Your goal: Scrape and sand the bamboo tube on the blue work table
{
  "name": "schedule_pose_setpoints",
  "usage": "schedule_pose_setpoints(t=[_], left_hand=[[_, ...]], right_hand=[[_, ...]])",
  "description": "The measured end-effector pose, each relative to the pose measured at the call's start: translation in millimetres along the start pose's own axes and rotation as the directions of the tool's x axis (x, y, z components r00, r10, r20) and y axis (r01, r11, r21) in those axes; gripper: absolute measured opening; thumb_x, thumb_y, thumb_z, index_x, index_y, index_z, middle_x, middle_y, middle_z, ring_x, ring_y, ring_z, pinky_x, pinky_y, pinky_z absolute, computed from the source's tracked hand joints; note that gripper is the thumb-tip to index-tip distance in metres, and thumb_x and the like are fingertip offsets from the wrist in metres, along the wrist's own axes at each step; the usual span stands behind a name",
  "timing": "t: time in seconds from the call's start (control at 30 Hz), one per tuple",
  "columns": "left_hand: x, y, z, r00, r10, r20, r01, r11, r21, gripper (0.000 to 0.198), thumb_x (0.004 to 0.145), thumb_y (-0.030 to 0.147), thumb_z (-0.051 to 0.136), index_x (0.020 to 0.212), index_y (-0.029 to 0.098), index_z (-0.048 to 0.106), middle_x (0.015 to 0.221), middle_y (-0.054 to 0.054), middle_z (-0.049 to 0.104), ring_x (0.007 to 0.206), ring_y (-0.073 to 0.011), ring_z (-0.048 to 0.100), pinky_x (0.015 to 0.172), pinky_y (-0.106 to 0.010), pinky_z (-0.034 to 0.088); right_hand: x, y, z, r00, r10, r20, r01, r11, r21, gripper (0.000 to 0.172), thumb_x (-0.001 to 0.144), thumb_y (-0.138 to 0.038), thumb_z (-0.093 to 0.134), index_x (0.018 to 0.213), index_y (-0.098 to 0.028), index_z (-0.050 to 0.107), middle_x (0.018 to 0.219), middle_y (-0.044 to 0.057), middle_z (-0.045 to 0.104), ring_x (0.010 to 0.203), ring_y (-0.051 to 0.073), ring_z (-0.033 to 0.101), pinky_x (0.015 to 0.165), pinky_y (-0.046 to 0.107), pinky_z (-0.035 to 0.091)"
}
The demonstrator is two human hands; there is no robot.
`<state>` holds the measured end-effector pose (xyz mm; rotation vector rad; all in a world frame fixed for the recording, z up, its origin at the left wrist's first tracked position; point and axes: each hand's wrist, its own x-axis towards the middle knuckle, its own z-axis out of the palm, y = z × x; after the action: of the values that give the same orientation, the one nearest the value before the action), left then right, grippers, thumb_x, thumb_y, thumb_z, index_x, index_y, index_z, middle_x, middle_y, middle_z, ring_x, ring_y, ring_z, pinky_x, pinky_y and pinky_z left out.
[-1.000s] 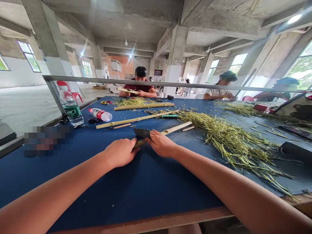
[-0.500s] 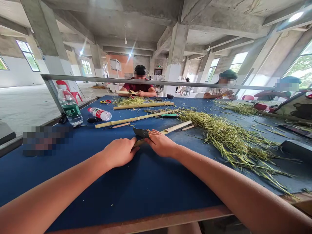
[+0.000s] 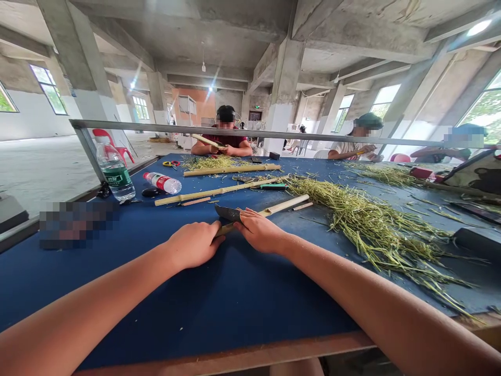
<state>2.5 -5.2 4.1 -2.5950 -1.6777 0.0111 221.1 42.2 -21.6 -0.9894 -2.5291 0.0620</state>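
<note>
Head cam shot, and closest up, the left hand (image 3: 193, 244) is clenched round the near end of a bamboo stick (image 3: 284, 205). The right hand (image 3: 258, 231) is closed over the same stick, with a dark knife blade (image 3: 227, 212) poking out between the two hands. All of that sits on a blue counter (image 3: 176, 308), just left of a big heap of green stalks (image 3: 371, 230). Further left of the heap, two long bamboo poles (image 3: 219, 191) lie flat, near a water bottle on its side (image 3: 162, 183) and an upright one (image 3: 114, 169). Way past the heap, a person in a red shirt (image 3: 229, 143) holds a bamboo piece (image 3: 207, 141), and another person (image 3: 352, 149) sits straight behind it.
</note>
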Motion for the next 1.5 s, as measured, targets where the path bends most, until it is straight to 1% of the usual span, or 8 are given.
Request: schedule_pose_setpoints(t=[0.37, 0.5, 0.73, 0.97, 1.17, 1.23, 1.4, 1.5], left_hand=[[0.4, -0.4, 1.7, 1.000, 0.005, -0.007, -0.005, 1.000, 0.003, 0.041, 0.101, 0.047, 0.035, 0.119, 0.022, 0.061, 0.100, -0.016, 0.077, 0.087, -0.0351, 0.075, 0.070, -0.043, 0.054], [1.2, -0.4, 2.1, 1.000, 0.003, -0.007, -0.003, 1.000, 0.004, 0.040, 0.101, 0.048, 0.035, 0.117, 0.022, 0.061, 0.098, -0.016, 0.078, 0.085, -0.0346, 0.075, 0.068, -0.041, 0.054], [1.7, -2.1, 3.7, 1.000, 0.026, -0.010, -0.027, 0.999, -0.026, 0.037, 0.101, 0.045, 0.038, 0.121, 0.023, 0.060, 0.103, -0.015, 0.078, 0.090, -0.0333, 0.076, 0.074, -0.042, 0.055], [2.0, -0.9, 0.3, 1.000, -0.007, -0.022, 0.007, 1.000, 0.015, 0.033, 0.101, 0.043, 0.038, 0.112, 0.021, 0.059, 0.093, -0.016, 0.076, 0.082, -0.0346, 0.075, 0.066, -0.041, 0.054], [2.3, -1.7, 0.2, 0.999, 0.017, -0.027, -0.017, 1.000, -0.005, 0.042, 0.103, 0.044, 0.031, 0.125, 0.020, 0.058, 0.101, -0.018, 0.077, 0.088, -0.0337, 0.076, 0.071, -0.041, 0.055], [2.7, -1.8, 0.6, 1.000, 0.016, -0.024, -0.016, 1.000, -0.008, 0.044, 0.104, 0.045, 0.029, 0.126, 0.021, 0.058, 0.101, -0.018, 0.078, 0.089, -0.0334, 0.076, 0.072, -0.041, 0.055], [3.8, -1.2, 2.0, 0.999, -0.005, -0.033, 0.007, 0.999, 0.039, 0.038, 0.103, 0.044, 0.033, 0.112, 0.022, 0.062, 0.095, -0.016, 0.077, 0.083, -0.0351, 0.076, 0.066, -0.042, 0.054], [3.8, -0.9, 2.7, 0.998, 0.012, -0.054, -0.009, 0.998, 0.061, 0.037, 0.103, 0.042, 0.032, 0.109, 0.022, 0.062, 0.093, -0.015, 0.078, 0.083, -0.0357, 0.076, 0.066, -0.043, 0.054]], right_hand=[[-0.1, 4.4, 1.1, 1.000, 0.001, -0.009, -0.001, 1.000, -0.014, 0.024, 0.107, -0.027, 0.043, 0.092, -0.020, 0.060, 0.106, 0.010, 0.072, 0.111, 0.023, 0.066, 0.119, 0.044, 0.035], [0.3, 3.3, 2.7, 1.000, 0.009, -0.008, -0.009, 1.000, -0.018, 0.025, 0.108, -0.026, 0.042, 0.097, -0.019, 0.063, 0.113, 0.012, 0.072, 0.118, 0.023, 0.065, 0.121, 0.045, 0.033], [0.9, -2.4, 7.8, 0.998, -0.053, 0.015, 0.052, 0.998, 0.032, 0.031, 0.107, -0.025, 0.039, 0.119, -0.013, 0.065, 0.141, 0.016, 0.063, 0.147, 0.024, 0.042, 0.126, 0.046, 0.027], [3.0, 22.2, 5.3, 0.994, 0.105, -0.018, -0.105, 0.994, -0.009, 0.033, 0.108, -0.028, 0.039, 0.115, -0.012, 0.067, 0.140, 0.019, 0.063, 0.146, 0.025, 0.044, 0.127, 0.046, 0.025], [-1.4, -11.4, 7.2, 0.998, -0.067, 0.016, 0.065, 0.995, 0.076, 0.029, 0.107, -0.025, 0.041, 0.105, -0.016, 0.068, 0.135, 0.015, 0.067, 0.148, 0.023, 0.042, 0.126, 0.045, 0.027], [-0.6, -10.4, 7.2, 0.997, -0.082, 0.008, 0.081, 0.994, 0.078, 0.030, 0.107, -0.027, 0.040, 0.104, -0.017, 0.068, 0.133, 0.014, 0.068, 0.147, 0.023, 0.043, 0.126, 0.045, 0.027], [3.9, 28.1, 3.5, 0.995, 0.095, -0.004, -0.095, 0.995, -0.006, 0.033, 0.108, -0.030, 0.038, 0.115, -0.015, 0.066, 0.137, 0.016, 0.066, 0.145, 0.025, 0.046, 0.126, 0.047, 0.027], [3.8, 32.4, 2.5, 0.983, 0.182, -0.001, -0.181, 0.983, -0.035, 0.034, 0.108, -0.029, 0.038, 0.117, -0.012, 0.066, 0.139, 0.020, 0.064, 0.145, 0.026, 0.046, 0.126, 0.047, 0.026]])
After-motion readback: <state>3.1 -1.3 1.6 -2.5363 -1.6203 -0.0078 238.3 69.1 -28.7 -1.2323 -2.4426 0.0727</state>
